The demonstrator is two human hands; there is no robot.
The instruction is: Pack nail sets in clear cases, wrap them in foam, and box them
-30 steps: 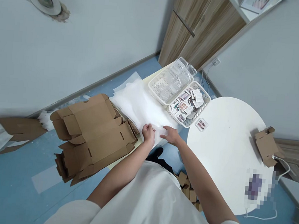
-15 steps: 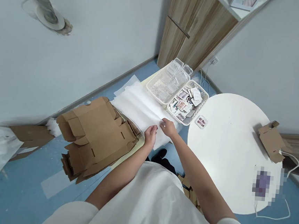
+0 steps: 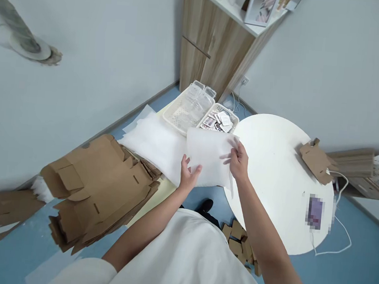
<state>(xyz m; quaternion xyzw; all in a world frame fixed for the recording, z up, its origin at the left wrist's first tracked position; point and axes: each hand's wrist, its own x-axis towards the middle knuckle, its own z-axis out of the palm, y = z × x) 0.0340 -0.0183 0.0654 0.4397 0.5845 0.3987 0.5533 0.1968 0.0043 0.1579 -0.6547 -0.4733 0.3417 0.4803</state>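
Note:
A single white foam sheet is lifted off the stack of white sheets and held in the air. My left hand grips its near left corner with the fingers curled under. My right hand pinches its right edge, over the rim of the round white table.
A pile of flat brown cardboard boxes lies at the left. Two white baskets stand behind the sheets, one with clear plastic cases, one with small printed packs. A folded cardboard box and a cable lie on the table. Cardboard scraps litter the floor.
Both hands have peeled one sheet from the stack and raised it toward the table; the view has swung to the right.

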